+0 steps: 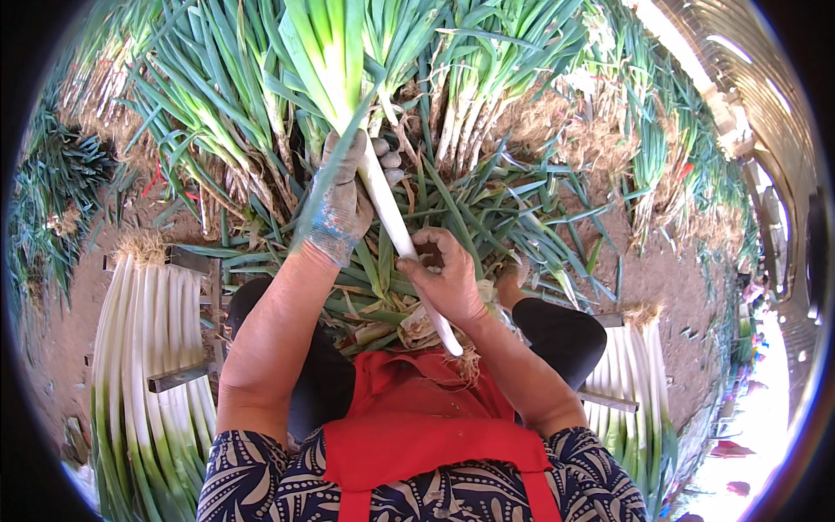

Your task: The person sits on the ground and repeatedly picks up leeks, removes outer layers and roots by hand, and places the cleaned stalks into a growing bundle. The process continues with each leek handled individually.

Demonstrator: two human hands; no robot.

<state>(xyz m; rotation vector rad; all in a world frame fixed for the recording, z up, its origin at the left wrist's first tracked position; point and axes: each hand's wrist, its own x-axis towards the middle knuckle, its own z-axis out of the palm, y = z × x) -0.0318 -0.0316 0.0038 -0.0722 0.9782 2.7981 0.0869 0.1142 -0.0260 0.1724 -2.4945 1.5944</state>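
My left hand (339, 196), in a dirty grey knit glove with blue marks, grips a long green onion (386, 199) just below its leaves. The clean white shaft slants down towards my lap, with roots (468, 367) at its lower end. My bare right hand (447, 274) is at the lower shaft, thumb against it and forefinger curled beside it. Below the hands lie loose green leaves (385, 261) and papery peeled skins (417, 326). The red apron (430, 391) covers my lap under the root end.
Peeled onions (147, 313) lie roots outward on a metal rack (179, 377) at left; another peeled bundle (633, 365) rests on a metal support (610, 400) at right. Unpeeled onions with soiled shafts (466, 124) stand ahead. More bundles (652, 156) line the right side of the earth floor (698, 313).
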